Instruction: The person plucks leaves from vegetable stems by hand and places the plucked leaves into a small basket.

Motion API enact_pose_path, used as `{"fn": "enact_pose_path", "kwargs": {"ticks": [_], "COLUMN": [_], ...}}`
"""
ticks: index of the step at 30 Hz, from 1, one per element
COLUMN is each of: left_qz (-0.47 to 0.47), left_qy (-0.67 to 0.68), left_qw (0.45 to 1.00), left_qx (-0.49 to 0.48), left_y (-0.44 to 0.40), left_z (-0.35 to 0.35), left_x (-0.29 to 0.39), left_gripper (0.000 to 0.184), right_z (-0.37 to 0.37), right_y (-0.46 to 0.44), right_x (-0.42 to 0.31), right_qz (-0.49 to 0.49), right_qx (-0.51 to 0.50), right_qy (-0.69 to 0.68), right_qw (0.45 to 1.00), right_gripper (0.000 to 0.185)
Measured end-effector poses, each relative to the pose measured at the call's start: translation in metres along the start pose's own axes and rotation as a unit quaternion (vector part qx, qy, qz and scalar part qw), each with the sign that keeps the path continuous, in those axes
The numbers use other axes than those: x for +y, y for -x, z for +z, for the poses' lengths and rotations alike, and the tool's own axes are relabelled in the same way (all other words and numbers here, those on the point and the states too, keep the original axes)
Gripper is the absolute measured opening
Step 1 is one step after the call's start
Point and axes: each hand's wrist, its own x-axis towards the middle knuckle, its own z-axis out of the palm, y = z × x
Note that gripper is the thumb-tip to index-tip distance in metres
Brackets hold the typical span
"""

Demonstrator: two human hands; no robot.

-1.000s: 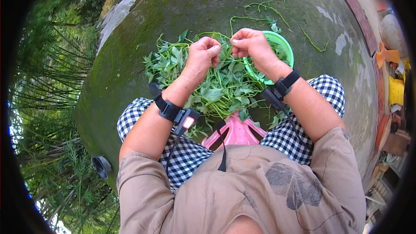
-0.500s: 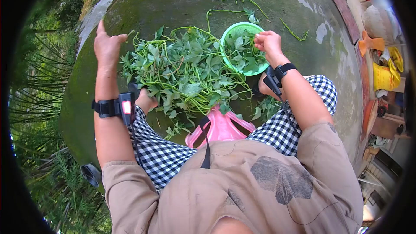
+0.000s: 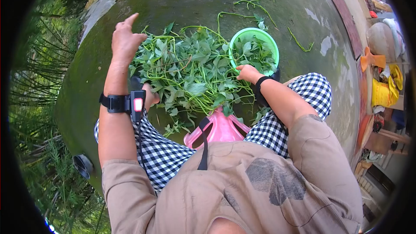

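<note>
My left hand is raised at the left edge of a heap of leafy green vines, its index finger and thumb apart; I see nothing in it. Low beside the light green plastic basket, my right hand reaches to the right side of the heap. Its fingers are closed together among the stems, and what they pinch is too small to make out. Picked green leaves lie inside the basket.
A pink plastic stool stands between my knees, before the heap. Loose stems lie on the mossy concrete ground beyond the basket. Shrubs border the left side; a yellow bag and household items are at the far right.
My right hand has moved from over the basket down and left to the vines beside it. My left hand has shifted right, and the stem piece at its thumb no longer shows.
</note>
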Motion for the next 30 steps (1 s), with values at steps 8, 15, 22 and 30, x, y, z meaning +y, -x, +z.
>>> {"fn": "enact_pose_path", "kwargs": {"ticks": [8, 15, 22, 30], "left_qz": [0.001, 0.062, 0.069, 0.185], "left_qy": [0.155, 0.169, 0.153, 0.279], "left_qw": [0.974, 0.978, 0.971, 0.942], "left_qx": [-0.165, -0.110, -0.170, 0.018], "left_y": [0.005, 0.010, 0.024, 0.035], "left_z": [-0.012, -0.001, 0.017, 0.059], "left_x": [0.009, 0.015, 0.051, 0.092], "left_gripper": [0.051, 0.018, 0.015, 0.021], "right_z": [0.014, 0.010, -0.049, -0.127], "right_y": [-0.026, -0.011, 0.053, 0.186], "right_x": [-0.001, -0.028, -0.114, -0.154], "right_qz": [-0.064, 0.035, -0.075, -0.175], "right_qx": [-0.070, 0.047, 0.058, -0.117], "right_qy": [0.015, -0.321, -0.512, -0.680], "right_qw": [0.995, 0.945, 0.854, 0.702], "right_gripper": [0.061, 0.036, 0.011, 0.012]}}
